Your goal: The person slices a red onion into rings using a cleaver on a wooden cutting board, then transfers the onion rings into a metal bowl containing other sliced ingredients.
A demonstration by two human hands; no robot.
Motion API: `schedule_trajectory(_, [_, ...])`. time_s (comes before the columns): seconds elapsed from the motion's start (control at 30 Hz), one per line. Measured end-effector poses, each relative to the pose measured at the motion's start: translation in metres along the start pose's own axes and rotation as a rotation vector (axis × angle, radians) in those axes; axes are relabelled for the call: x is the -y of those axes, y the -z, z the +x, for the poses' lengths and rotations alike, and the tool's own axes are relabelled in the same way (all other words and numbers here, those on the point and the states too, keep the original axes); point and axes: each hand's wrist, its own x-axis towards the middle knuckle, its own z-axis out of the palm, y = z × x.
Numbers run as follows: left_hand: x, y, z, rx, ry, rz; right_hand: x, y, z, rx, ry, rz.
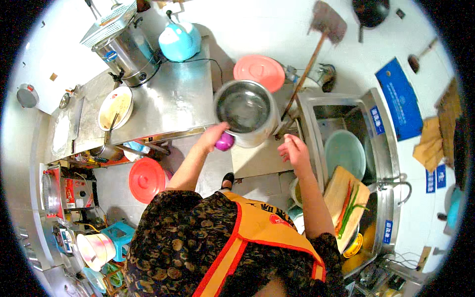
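Observation:
My left hand (214, 137) is closed round a small, shiny purple round object (224, 142), whose kind I cannot make out. That hand is beside the near left rim of a deep metal pot (269, 121); whether it touches the rim, I cannot tell. The pot's inside is dark and glossy, with light reflected at the bottom. To the right of the pot, my right hand (296, 152) is raised with bent fingers apart and nothing visible in them. A wooden-handled tool (307, 69) leans behind the pot.
At left, a steel counter (170, 94) carries a white bowl (115, 109) and a steel urn (126, 59). A red lidded bucket (147, 180) stands below. The sink (386, 168) at right holds a pale green basin (345, 156) and a cutting board (344, 198) with green stalks.

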Motion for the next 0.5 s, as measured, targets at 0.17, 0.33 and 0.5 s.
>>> schedule_trajectory(0.17, [0.002, 0.119, 0.064, -0.382, -0.062, -0.213, -0.012, -0.078, 0.067, 0.155, -0.078, -0.126])
schedule_trajectory(0.33, [0.025, 0.209, 0.099, -0.528, 0.042, -0.227, -0.017, -0.130, 0.095, 0.204, -0.199, -0.080])
schedule_trajectory(0.5, [-0.002, 0.201, 0.079, -0.247, 0.190, -0.344, -0.018, -0.121, 0.103, 0.189, -0.285, -0.158])
